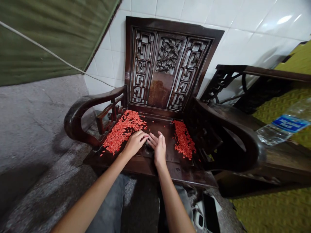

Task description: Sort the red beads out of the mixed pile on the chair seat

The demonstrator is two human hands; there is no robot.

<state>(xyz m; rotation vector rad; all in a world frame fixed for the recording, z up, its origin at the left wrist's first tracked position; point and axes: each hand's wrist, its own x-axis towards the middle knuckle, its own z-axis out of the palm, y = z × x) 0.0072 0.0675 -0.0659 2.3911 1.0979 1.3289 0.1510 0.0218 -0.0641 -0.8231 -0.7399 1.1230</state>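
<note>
Here in the middle, the left hand point(134, 143) curls over the bare strip of the chair seat point(167, 166), thumb and fingertips drawn close, and whether a piece sits pinched between them I cannot tell: the fingers themselves hide it. Right beside it, the right hand point(159, 150) stands more open, fingers spread toward the left fingertips, thumb raised; no grip shows there, though its palm is partly turned away. Small red pieces lie either side: a broad left heap point(123, 131) by the armrest, partly behind the left hand, and a narrower right heap point(183, 139), with a few strays between. A dark patch under the fingers is hard to make out. Over right, the plastic bottle point(283, 127) runs off the frame; down low, a dark flat object point(211, 212) is cut off too.
</note>
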